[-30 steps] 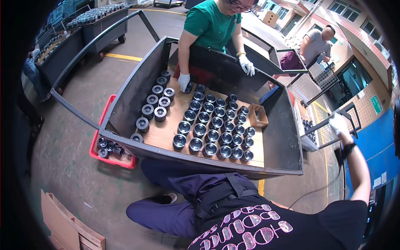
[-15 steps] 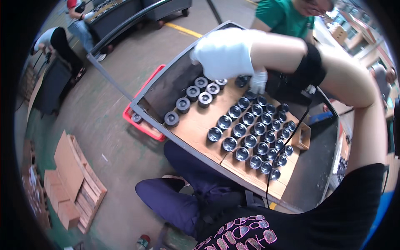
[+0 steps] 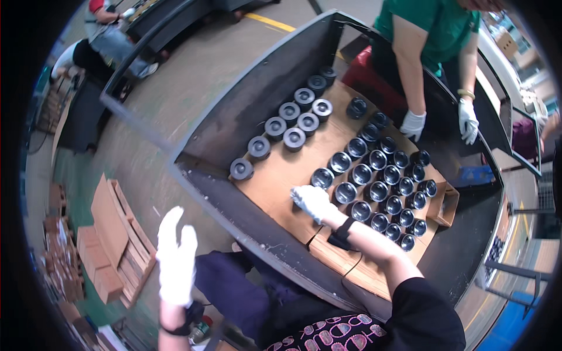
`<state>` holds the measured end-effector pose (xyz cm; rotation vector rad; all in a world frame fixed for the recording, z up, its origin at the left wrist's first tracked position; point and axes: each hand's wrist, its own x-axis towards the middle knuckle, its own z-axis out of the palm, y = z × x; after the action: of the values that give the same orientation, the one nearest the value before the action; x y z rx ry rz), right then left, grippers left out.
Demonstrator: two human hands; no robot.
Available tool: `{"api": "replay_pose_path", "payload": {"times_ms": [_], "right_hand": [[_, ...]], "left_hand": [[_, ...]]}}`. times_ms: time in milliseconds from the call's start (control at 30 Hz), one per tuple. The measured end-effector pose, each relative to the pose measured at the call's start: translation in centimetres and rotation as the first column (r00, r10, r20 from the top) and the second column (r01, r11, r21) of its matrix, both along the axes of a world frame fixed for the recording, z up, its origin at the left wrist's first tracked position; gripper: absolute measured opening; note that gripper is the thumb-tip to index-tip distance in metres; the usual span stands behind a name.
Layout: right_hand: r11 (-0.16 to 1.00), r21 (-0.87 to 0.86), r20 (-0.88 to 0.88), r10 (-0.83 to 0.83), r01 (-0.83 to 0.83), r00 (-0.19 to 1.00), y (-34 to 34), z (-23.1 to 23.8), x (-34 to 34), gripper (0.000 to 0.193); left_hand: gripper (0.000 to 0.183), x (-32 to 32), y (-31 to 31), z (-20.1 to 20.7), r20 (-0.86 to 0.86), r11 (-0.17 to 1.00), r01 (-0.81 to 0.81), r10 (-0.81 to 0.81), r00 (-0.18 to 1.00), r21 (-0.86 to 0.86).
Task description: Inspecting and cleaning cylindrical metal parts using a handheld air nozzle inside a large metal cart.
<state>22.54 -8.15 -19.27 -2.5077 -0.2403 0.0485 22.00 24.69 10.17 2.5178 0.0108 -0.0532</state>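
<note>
Your right hand [image 3: 314, 202], in a white glove, is down in the cart at the near left corner of the block of dark metal cups [image 3: 377, 190]. Its fingers point toward 10 o'clock and bend downward; the glove hides their tips, so you cannot tell whether they pinch a cup. The nearest cups sit just beside it at 12 and 2 o'clock, and the block spreads on to 4 o'clock, round shiny tops up. All stand on a brown cardboard sheet [image 3: 266, 193]. A black band [image 3: 341, 233] circles your right wrist.

From that hand, dark cylinders [image 3: 276, 127] with ring-shaped tops stand in two rows along the cart wall, between 10 and 12 o'clock. A small cardboard box [image 3: 448, 206] touches the sheet at 3 o'clock. At 2 o'clock a co-worker in a green shirt [image 3: 430, 26] has one gloved hand [image 3: 413, 125] near the far cups and another at the far wall of the cart [image 3: 219, 202].

At 8 o'clock, outside the cart, your left hand [image 3: 177, 251] is raised with fingers upright and spread, holding nothing you can see. Beyond it, around 9 o'clock, a wooden pallet [image 3: 136, 254] bears folded cardboard [image 3: 108, 225].
</note>
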Motion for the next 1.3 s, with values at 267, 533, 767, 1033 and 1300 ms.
{"api": "replay_pose_path", "payload": {"times_ms": [267, 533, 767, 1033, 1300], "right_hand": [[0.896, 0.251, 0.299, -0.431, 0.366, 0.851, -5.2, 8.1, 0.3, 0.014], [0.867, 0.12, 0.201, -0.499, 0.484, 0.843, -9.4, 0.2, -2.0, 0.013], [0.849, 0.058, 0.087, -0.528, 0.525, 0.845, -7.4, 1.9, -1.9, 0.025], [0.343, -0.027, 0.377, -0.866, 0.939, 0.327, -21.3, 4.8, -10.5, 0.021], [0.75, 0.111, 0.189, -0.66, 0.652, 0.727, -12.6, 4.3, -2.2, 0.017]], "left_hand": [[0.018, 5.2, -8.9, -11.1, 0.331, 0.83, 0.039, -0.264, 0.906, 0.556], [0.014, 5.7, -9.3, -10.8, 0.341, 0.883, 0.062, -0.244, 0.908, 0.466], [0.011, 5.6, -9.1, -10.6, 0.387, 0.892, 0.083, -0.276, 0.88, 0.445], [0.013, 5.1, -9.0, -10.5, 0.341, 0.896, 0.089, -0.255, 0.905, 0.435], [0.015, 5.5, -9.3, -11.0, 0.347, 0.901, 0.098, -0.261, 0.901, 0.422]]}}
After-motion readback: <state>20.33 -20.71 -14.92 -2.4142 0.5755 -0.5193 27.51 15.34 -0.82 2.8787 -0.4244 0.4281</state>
